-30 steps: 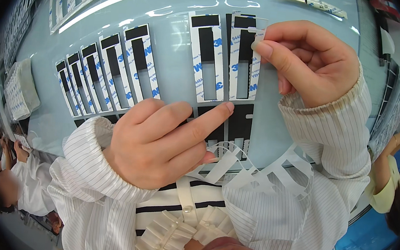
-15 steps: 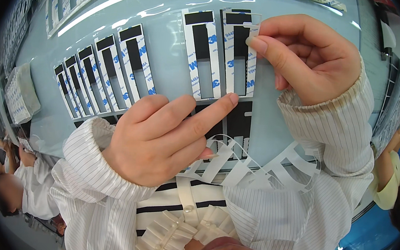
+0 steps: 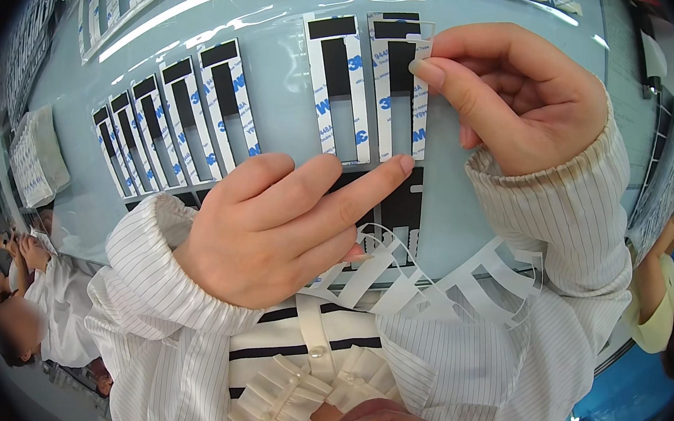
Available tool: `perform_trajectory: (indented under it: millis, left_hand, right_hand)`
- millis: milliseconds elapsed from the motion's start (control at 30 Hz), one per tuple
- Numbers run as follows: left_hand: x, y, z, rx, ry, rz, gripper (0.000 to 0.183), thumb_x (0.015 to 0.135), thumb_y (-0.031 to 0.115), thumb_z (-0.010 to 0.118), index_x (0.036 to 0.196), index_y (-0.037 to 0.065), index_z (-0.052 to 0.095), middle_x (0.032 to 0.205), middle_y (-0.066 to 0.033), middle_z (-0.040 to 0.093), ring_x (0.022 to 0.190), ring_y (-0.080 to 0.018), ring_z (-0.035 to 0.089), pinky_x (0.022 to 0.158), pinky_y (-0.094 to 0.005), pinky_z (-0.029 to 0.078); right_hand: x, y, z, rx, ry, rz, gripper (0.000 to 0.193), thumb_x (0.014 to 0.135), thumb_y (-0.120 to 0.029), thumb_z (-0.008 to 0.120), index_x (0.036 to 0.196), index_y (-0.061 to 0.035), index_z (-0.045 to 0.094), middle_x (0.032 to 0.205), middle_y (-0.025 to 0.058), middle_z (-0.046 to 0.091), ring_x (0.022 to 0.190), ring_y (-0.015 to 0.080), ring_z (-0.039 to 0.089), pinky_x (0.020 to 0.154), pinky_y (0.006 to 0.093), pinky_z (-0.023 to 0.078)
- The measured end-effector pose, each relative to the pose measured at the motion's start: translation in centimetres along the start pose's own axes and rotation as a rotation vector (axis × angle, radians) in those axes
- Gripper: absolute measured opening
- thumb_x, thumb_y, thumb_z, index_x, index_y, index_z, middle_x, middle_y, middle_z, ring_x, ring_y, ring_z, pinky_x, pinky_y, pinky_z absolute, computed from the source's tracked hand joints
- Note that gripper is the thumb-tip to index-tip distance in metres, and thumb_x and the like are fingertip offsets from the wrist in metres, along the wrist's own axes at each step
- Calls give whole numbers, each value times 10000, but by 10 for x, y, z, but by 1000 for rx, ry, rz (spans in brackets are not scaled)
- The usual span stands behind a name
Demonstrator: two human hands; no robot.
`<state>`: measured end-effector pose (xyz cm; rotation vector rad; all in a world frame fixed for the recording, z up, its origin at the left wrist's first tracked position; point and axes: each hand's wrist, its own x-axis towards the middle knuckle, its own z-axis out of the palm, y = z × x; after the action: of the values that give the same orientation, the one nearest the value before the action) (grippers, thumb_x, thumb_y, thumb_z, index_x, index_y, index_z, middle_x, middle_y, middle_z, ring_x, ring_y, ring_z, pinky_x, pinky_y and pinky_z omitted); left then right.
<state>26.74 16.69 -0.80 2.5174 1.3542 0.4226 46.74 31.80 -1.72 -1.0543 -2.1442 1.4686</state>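
Note:
My right hand [image 3: 515,94] pinches the upper right corner of a white adhesive frame [image 3: 420,117] with blue print, between thumb and forefinger. That frame lies over a black rectangular piece [image 3: 402,65], whose top edge shows past it. My left hand [image 3: 279,225] has its index finger stretched out, its tip on the frame's lower right corner. The other left fingers are loosely bent, and the thumb is mostly hidden beneath. Just left of the held frame lies a similar framed black piece [image 3: 337,66].
Several framed black pieces [image 3: 222,80] stand in a row at the left on the pale table [image 3: 281,69]. White cut-out backing strips [image 3: 491,284] lie at the near edge, by more black pieces [image 3: 402,204]. A stack of sheets [image 3: 39,156] sits far left. Other people work at both sides.
The adhesive frame has shifted slightly left, and the black edge along its right side no longer shows. My left fingertip has slid right along its lower end; my right hand moved slightly left.

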Motion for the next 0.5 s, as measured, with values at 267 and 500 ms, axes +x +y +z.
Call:
perform_trajectory:
  millis: [267,500]
  left_hand:
    - [2,1,0,16,-23,-6,393,903,298,623,637,106,406,1342,-32,650,982,-242,529,800,-332,455]
    - [8,1,0,20,-45,14,348,849,273,650,637,103,434,1368,-27,630,1006,-245,521,806,-342,461]
  right_hand:
    - [0,-1,3,0,21,-13,151,893,-29,736,1040,1,722,858,57,731,557,36,596,486,145,457]
    - [2,-5,3,2,25,-96,149,891,-28,738,1037,2,722,853,51,731,565,38,604,487,150,465]
